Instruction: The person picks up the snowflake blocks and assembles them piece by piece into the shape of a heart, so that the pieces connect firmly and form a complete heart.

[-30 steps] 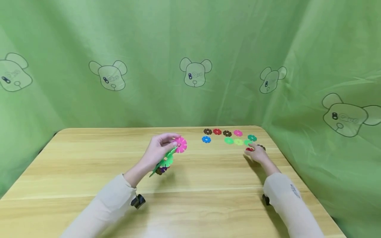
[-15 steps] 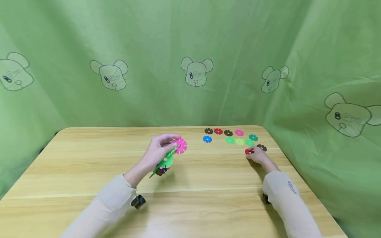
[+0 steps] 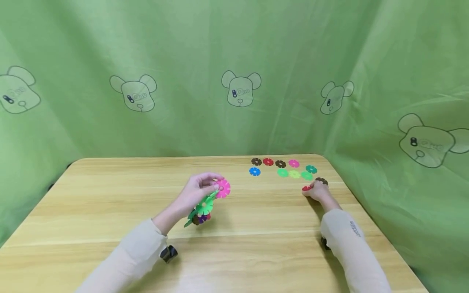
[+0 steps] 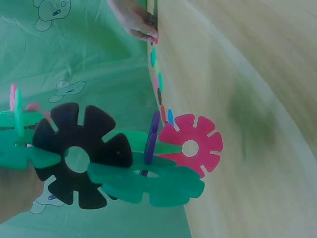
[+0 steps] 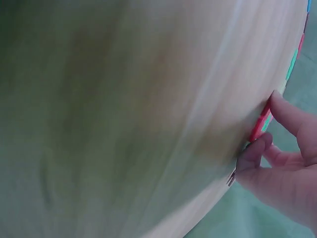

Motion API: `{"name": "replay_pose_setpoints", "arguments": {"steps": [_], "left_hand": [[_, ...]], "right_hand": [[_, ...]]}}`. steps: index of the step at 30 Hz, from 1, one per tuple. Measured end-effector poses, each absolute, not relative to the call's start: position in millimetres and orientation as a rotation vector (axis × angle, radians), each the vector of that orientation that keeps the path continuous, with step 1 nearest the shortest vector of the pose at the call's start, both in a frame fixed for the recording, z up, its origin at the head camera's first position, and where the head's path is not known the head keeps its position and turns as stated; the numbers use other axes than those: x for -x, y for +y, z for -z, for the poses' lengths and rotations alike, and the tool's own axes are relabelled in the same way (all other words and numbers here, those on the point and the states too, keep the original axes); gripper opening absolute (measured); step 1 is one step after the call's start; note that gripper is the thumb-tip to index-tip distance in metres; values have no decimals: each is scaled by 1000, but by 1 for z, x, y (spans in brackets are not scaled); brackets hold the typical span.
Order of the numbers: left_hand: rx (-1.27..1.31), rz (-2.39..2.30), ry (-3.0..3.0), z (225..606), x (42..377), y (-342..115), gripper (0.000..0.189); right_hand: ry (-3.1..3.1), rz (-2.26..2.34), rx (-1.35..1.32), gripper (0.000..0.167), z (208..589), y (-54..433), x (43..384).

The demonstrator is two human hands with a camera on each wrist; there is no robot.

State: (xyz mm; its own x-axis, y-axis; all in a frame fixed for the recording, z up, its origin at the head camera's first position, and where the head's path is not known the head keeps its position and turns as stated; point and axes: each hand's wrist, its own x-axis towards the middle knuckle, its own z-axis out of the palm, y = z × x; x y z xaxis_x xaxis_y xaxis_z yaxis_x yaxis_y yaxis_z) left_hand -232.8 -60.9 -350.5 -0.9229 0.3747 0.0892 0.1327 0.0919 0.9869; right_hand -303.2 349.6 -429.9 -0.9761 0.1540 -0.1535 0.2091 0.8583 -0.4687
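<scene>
Only the head view shows left grip (image 3: 198,189) pinching a pink disc (image 3: 224,189) — right grip (image 3: 319,191) pinches a red disc (image 3: 305,188).

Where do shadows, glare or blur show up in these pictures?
Head view: pale glare on the near tabletop, soft shadow near the left hand; left wrist view: fuzzy shadow on the tabletop; right wrist view: dim, smeary tabletop, its edge bowed.

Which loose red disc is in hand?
The near red disc, pinched by the right hand; the far red disc lies untouched in the back row.
</scene>
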Motion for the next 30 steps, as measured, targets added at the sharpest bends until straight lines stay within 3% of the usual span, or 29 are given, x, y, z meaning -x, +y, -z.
{"name": "replay_pose_setpoints", "arguments": {"steps": [5,10,21,30], "left_hand": [[-553,-1930,2162,358,233,-62,29],[-524,-1934,2176,363,234,-65,28],[-527,-1915,2152,367,232,-63,29],[-571,-1910,2125,364,230,-54,30]], "right_hand": [[2943,786,-271,37,429,349,302],[3066,877,19,25,420,327,304],[2747,1525,445,30,373,227,266],[2614,1748,827,28,354,182,231]]}}
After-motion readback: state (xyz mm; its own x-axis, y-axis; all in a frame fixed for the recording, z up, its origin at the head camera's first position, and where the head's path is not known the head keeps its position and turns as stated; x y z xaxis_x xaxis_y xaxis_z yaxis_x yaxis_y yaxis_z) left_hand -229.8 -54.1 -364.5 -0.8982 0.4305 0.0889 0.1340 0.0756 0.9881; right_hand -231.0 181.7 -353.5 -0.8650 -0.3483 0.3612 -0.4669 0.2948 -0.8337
